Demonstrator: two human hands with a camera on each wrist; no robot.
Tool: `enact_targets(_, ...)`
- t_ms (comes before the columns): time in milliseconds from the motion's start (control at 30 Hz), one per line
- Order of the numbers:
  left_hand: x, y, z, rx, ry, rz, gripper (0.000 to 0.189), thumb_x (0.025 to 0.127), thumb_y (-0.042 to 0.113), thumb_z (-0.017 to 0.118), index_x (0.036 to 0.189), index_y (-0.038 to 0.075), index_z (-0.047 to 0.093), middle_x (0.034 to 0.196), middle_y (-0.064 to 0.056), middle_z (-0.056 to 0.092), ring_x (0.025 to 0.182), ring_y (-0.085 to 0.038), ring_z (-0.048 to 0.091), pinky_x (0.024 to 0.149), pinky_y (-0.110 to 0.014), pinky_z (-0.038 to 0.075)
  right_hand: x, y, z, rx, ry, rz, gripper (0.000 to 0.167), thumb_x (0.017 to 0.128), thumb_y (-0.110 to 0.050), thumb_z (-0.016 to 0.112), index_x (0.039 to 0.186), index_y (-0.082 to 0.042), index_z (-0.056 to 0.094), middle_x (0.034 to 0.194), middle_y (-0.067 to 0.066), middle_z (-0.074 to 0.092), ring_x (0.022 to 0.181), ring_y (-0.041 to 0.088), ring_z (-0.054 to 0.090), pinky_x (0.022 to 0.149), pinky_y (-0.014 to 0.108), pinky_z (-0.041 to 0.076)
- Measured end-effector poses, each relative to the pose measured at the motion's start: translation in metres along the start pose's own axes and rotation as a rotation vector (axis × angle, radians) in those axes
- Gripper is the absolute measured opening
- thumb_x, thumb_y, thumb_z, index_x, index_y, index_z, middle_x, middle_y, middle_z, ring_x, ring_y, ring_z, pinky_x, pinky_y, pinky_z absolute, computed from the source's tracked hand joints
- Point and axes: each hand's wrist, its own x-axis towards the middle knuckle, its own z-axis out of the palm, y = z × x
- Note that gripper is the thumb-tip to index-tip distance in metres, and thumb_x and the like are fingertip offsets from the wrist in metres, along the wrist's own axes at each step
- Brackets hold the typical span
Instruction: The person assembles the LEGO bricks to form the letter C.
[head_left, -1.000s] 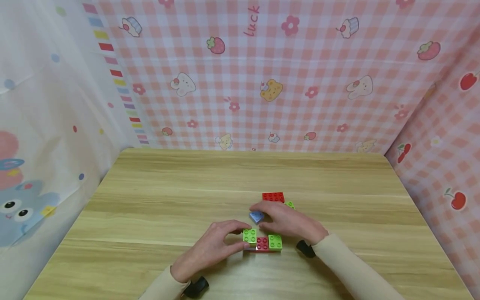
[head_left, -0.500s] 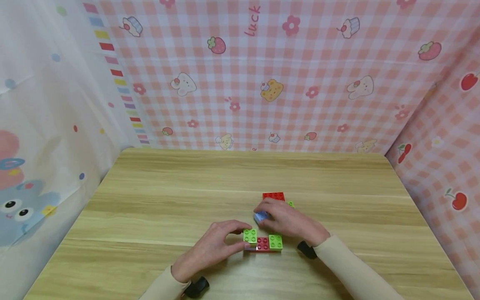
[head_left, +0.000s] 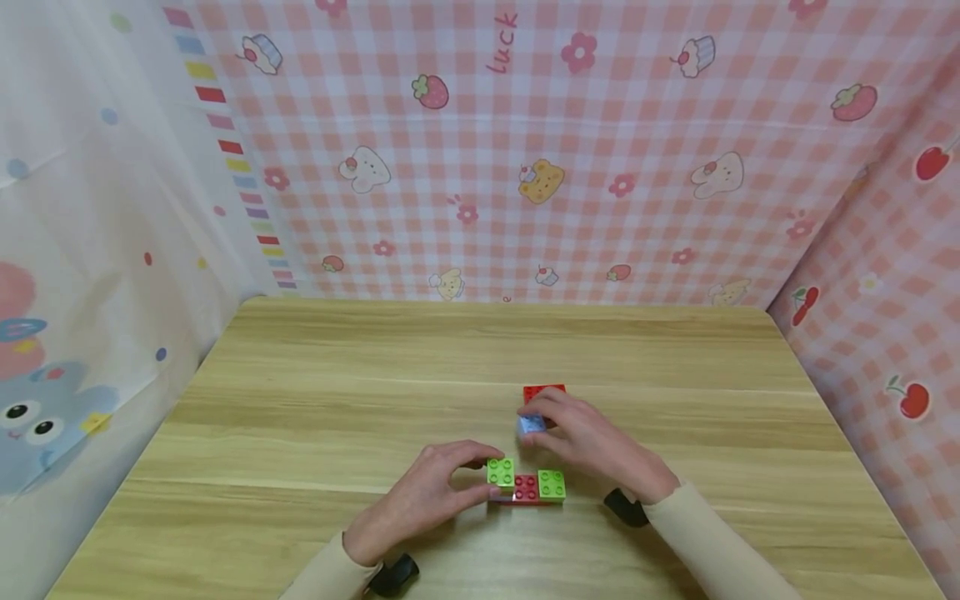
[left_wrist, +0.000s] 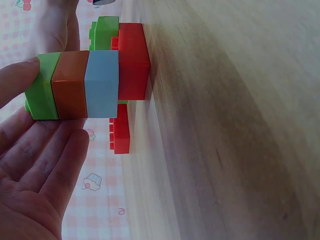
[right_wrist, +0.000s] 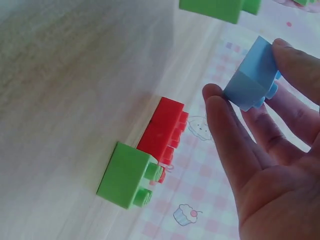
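Note:
The left hand pinches the green brick on top of a small stack between thumb and fingers. In the left wrist view that stack shows an orange-brown brick and a light blue brick under the green one. It stands at one end of a long red brick, which bears another green brick at its other end. The right hand holds a separate light blue brick between thumb and fingertips, raised above the table in the right wrist view, studs turned toward the palm.
Behind the right hand a red brick lies on the wooden table, with a green brick close beside it. Patterned cloths hang along the table's back and sides. Black bands are on both wrists.
The right hand has taken the light blue brick up from the table and moved it slightly right and back, turning it. The left hand has stayed on the stack.

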Motion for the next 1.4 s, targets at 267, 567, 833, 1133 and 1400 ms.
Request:
enact_targets(267,0.001,0.0,0.0,0.003,0.004,0.001,0.035,0.095,0.019,0.078,0.128,0.01,0.069,0.124,-0.002,0.073,0.109,-0.016,0.069,0.097,-0.033,0.057,-0.007,-0.002,-0.005,-0.005,0.045,0.011,0.038,0.097,-0.025,0.075,0.129,-0.005,0.068,0.119,0.003,0.066,0.098,0.013,0.061,0.088,0.034,0.058)
enact_targets(567,0.001,0.001,0.0,0.004,-0.002,-0.004,0.034,0.096,0.021,0.076,0.128,0.011,0.069,0.124,-0.002,0.073,0.11,-0.016,0.069,0.096,-0.036,0.057,-0.015,-0.004,-0.008,0.071,0.074,0.006,0.039,0.098,-0.027,0.073,0.13,-0.005,0.068,0.115,-0.001,0.066,0.099,0.012,0.065,0.087,0.034,0.06)
enact_targets(833,0.002,0.002,0.001,0.01,0.0,-0.004,0.034,0.096,0.021,0.077,0.128,0.011,0.07,0.124,-0.001,0.073,0.109,-0.015,0.069,0.096,-0.035,0.057,-0.023,-0.007,-0.008,0.098,0.135,-0.045,0.036,0.099,-0.033,0.072,0.127,-0.011,0.071,0.11,-0.004,0.066,0.095,0.009,0.065,0.082,0.028,0.06)
enact_targets(1133,0.002,0.003,0.001,-0.008,-0.011,-0.022,0.034,0.097,0.023,0.076,0.128,0.011,0.07,0.124,-0.001,0.073,0.11,-0.016,0.069,0.096,-0.038,0.058,-0.029,-0.014,-0.009,0.093,0.208,-0.102,0.033,0.093,-0.022,0.079,0.124,-0.01,0.073,0.107,-0.007,0.067,0.09,0.006,0.065,0.077,0.032,0.061)
enact_targets(1400,0.003,0.002,0.002,0.005,-0.001,-0.014,0.035,0.096,0.024,0.077,0.128,0.012,0.069,0.124,-0.001,0.073,0.109,-0.015,0.069,0.096,-0.035,0.057,-0.031,-0.019,-0.007,0.085,0.269,-0.188,0.033,0.09,-0.017,0.082,0.121,-0.007,0.073,0.107,-0.005,0.069,0.09,0.007,0.067,0.075,0.03,0.061)
